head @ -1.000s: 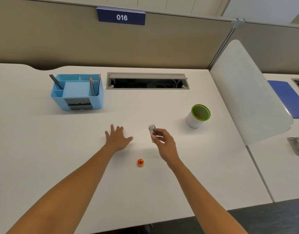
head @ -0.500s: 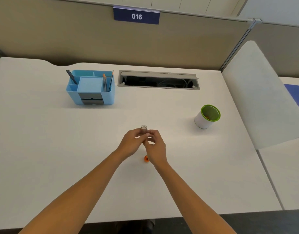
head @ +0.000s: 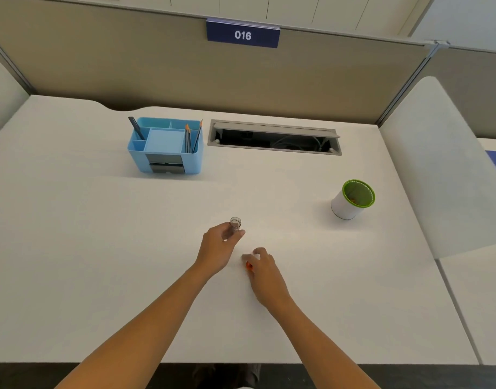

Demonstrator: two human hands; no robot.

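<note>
A small clear vial [head: 235, 223] stands upright in the middle of the white desk [head: 101, 248]. My left hand [head: 217, 248] holds it, fingers and thumb wrapped round its lower part, its open top sticking out. Just to the right and nearer me, my right hand [head: 265, 272] is curled down over a small orange cap [head: 248, 266] lying on the desk. Thumb and fingers close round the cap, and only an orange sliver shows under the thumb.
A white cup with a green rim [head: 353, 199] stands at the right. A blue desk organizer [head: 165, 147] with pencils sits at the back left, beside an open cable slot [head: 274, 137]. A white rounded divider [head: 437, 169] borders the desk's right side.
The vial passed from my right hand to my left hand. My right hand let go, dropped back toward me and closed over the orange cap.
</note>
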